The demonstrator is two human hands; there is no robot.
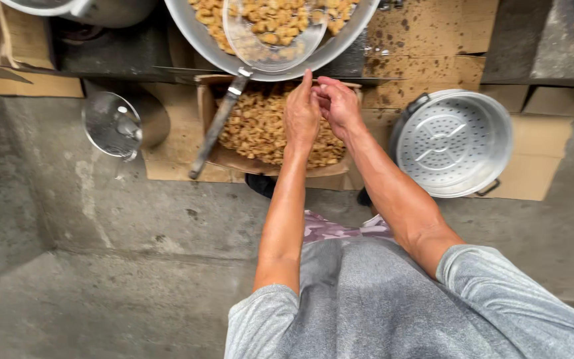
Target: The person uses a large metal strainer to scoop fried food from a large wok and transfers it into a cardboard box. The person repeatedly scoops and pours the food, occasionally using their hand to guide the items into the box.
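Both hands, left hand (300, 114) and right hand (337, 105), meet fingertip to fingertip above a cardboard box (234, 161) of fried snacks (254, 126); whether the curled fingers pinch anything cannot be told. Skimmer (270, 33) rests in the bowl (194, 33).

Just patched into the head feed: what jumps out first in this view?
The two hands, left hand and right hand, meet fingertip to fingertip at top centre, over a cardboard box heaped with golden fried pieces. Above them a big metal bowl holds more, with a long-handled skimmer resting in it. To the right, a perforated steamer pot sits on flattened cardboard.
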